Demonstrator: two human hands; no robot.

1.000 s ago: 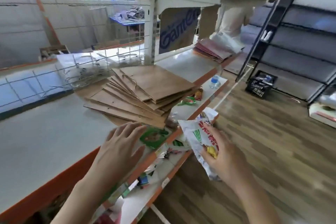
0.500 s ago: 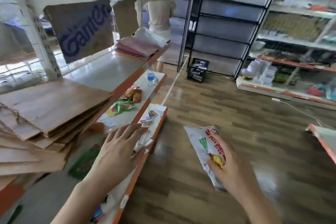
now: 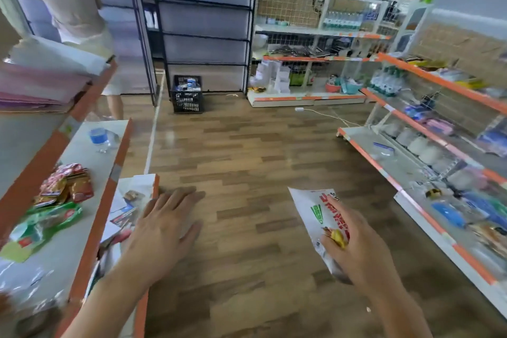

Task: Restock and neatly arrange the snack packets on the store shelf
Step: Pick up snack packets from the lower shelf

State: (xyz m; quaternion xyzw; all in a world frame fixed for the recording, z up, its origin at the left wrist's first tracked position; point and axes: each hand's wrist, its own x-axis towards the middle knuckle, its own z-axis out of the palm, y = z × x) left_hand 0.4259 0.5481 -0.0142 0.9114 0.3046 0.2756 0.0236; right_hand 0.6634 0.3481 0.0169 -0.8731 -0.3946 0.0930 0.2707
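Both hands reach out low in front of the person; the left hand is flat with its fingers straight and spread, and it holds nothing; it sits by the outer corner of the lowest white shelf board with an orange edge, and I cannot tell if it touches the board. The right hand grips a white snack packet with red and green print; its fingers curl over the lower half of the packet, and the top half sticks up past them. This packet is up in the air over the brown wooden floor, between the shelves on the left and the long white shelf rack with orange edges on the right; it is well apart from both.

On the white middle shelf at the left lie some red and brown snack packets in a loose heap; some green packets lie just beside them, nearer to the person; a clear water bottle with a blue label stands farther along the same shelf. A stack of pink sheets lies on the shelf above.

A black plastic crate sits on the floor far back, in front of a tall black rack; a person in pale clothes stands at the top left.
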